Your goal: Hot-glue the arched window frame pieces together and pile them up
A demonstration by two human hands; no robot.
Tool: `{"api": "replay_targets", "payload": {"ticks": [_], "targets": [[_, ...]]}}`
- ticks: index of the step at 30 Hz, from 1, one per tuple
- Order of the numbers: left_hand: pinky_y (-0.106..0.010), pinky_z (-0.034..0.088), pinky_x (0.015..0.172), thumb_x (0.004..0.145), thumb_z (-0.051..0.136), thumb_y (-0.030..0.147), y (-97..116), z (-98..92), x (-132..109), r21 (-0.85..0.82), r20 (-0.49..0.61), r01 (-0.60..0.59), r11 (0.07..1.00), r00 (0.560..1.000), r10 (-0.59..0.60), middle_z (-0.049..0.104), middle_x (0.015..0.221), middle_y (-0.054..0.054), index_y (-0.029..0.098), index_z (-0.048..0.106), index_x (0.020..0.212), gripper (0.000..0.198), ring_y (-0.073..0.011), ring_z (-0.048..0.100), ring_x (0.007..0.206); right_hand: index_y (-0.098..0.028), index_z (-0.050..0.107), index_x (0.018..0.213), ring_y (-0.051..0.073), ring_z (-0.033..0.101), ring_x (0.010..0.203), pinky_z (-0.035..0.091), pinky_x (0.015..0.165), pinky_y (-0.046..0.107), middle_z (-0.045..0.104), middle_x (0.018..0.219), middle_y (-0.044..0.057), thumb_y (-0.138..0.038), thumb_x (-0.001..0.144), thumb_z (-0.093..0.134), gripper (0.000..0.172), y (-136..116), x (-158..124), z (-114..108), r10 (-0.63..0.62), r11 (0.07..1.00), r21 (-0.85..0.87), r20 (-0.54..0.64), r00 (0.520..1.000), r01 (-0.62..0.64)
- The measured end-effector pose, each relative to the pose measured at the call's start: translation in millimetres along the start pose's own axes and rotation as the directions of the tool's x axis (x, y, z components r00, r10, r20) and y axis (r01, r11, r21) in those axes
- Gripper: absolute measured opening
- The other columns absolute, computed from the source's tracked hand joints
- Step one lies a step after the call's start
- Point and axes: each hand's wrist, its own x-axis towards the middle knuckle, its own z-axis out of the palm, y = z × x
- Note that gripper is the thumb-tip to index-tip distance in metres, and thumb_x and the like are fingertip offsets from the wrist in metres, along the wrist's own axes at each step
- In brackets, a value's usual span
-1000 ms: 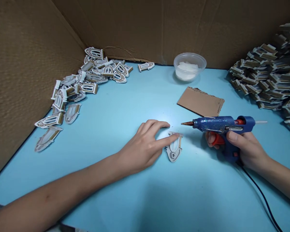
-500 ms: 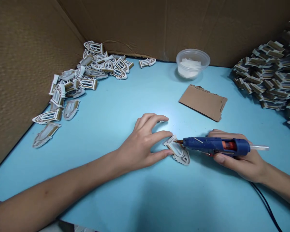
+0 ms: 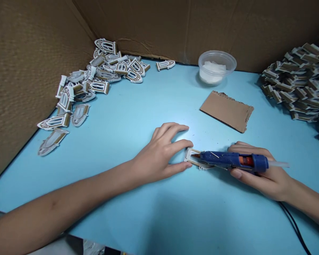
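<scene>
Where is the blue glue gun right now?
Head view, right of centre: the blue hot glue gun sits in the right hand, its nozzle at a window-shaped piece beside the left hand.
</scene>
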Motion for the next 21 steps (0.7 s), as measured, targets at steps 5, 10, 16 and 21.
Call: {"api": "replay_targets", "payload": {"ticks": [5, 10, 16, 21], "targets": [[-0.056, 0.042, 0.113, 0.096, 0.069, 0.052, -0.8, 0.8, -0.2, -0.007, 0.003, 0.0, 1.0, 1.0, 0.0, 0.05, 0.152, -0.014, 0.024, 0.069, 0.125, 0.041, -0.0342, 0.043, 0.14, -0.022, 0.054, 0.085, 0.017, 0.048, 0.07, 0.035, 0.066, 0.034, 0.055, 0.076, 0.0, -0.028, 0.102, 0.062, 0.02, 0.9, -1.2, 2.2, 0.057, 0.998, 0.016, -0.014, 0.998, -0.057], [-0.055, 0.041, 0.114, 0.095, 0.069, 0.054, -1.6, 1.2, -0.3, -0.005, 0.005, -0.004, 1.0, 1.0, 0.004, 0.05, 0.152, -0.014, 0.024, 0.069, 0.126, 0.043, -0.0338, 0.043, 0.141, -0.022, 0.055, 0.086, 0.017, 0.048, 0.07, 0.036, 0.067, 0.034, 0.055, 0.077, 0.0, -0.03, 0.103, 0.062, 0.02, 2.8, -1.4, 3.3, 0.067, 0.997, 0.028, -0.021, 0.998, -0.066], [-0.056, 0.041, 0.114, 0.095, 0.068, 0.056, -1.1, 0.6, -0.8, -0.011, 0.009, 0.004, 1.0, 1.0, -0.004, 0.049, 0.153, -0.013, 0.025, 0.07, 0.125, 0.044, -0.0343, 0.042, 0.141, -0.021, 0.055, 0.084, 0.017, 0.048, 0.069, 0.035, 0.066, 0.034, 0.056, 0.076, 0.001, -0.03, 0.103, 0.061, 0.022, 1.2, -0.9, 2.7, 0.069, 0.998, 0.004, -0.001, 0.998, -0.069], [-0.055, 0.04, 0.115, 0.094, 0.068, 0.058, -1.7, 0.7, -0.1, -0.02, 0.009, 0.007, 1.0, 1.0, -0.006, 0.05, 0.153, -0.013, 0.025, 0.071, 0.125, 0.045, -0.0339, 0.042, 0.141, -0.021, 0.056, 0.087, 0.018, 0.05, 0.069, 0.037, 0.065, 0.034, 0.057, 0.077, 0.002, -0.03, 0.103, 0.061, 0.019, -0.6, -0.1, 2.1, 0.064, 0.998, -0.025, -0.003, 0.998, -0.064]]}}
